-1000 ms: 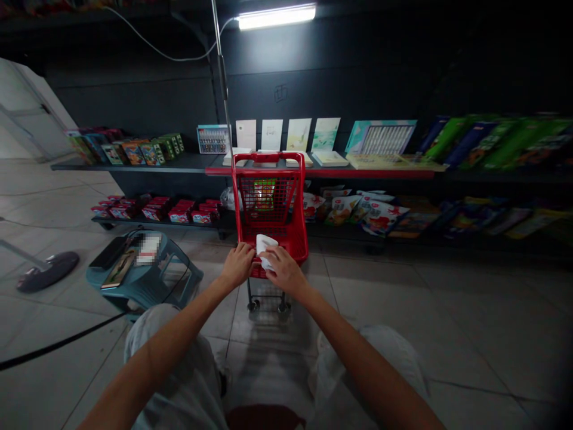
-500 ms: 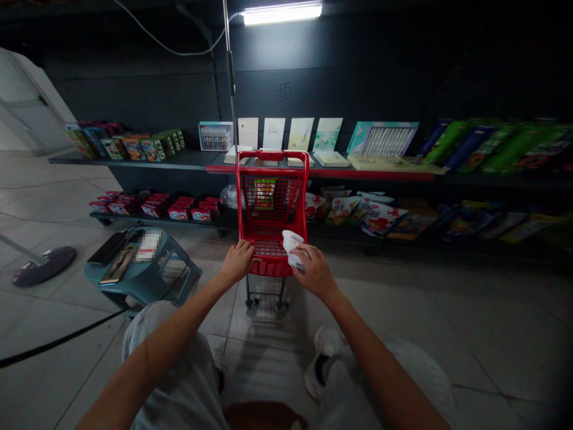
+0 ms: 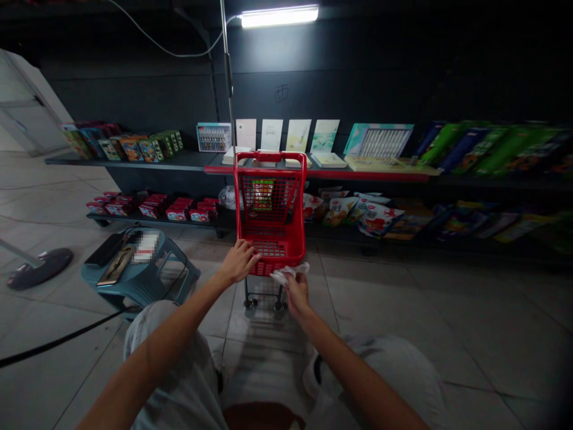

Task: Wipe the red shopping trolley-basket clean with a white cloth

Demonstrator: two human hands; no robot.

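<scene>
A small red shopping cart (image 3: 293, 236) with a plastic mesh basket stands in front of me. My left hand (image 3: 240, 261) grips the near left corner of its rim, fingers curled over the edge. A crumpled white cloth (image 3: 286, 273), perhaps a tissue, is pinched in my right hand (image 3: 297, 289). That hand is at the near right edge of the basket, with the cloth against the basket's outer front just below the rim. The cart's wheels (image 3: 278, 305) rest on the tiled floor.
Behind the cart, a dark shelf (image 3: 188, 160) bears books (image 3: 299, 135) and boxes. Snack bags (image 3: 378, 219) and red packs (image 3: 179, 209) fill the lower shelf. At left are a blue-grey stool (image 3: 181, 280) holding a phone (image 3: 115, 266) and a round stand base (image 3: 49, 267).
My right hand has moved down and slightly left with the white cloth, from the basket's right rim to its front edge. My left hand stays on the rim. The view has shifted slightly.
</scene>
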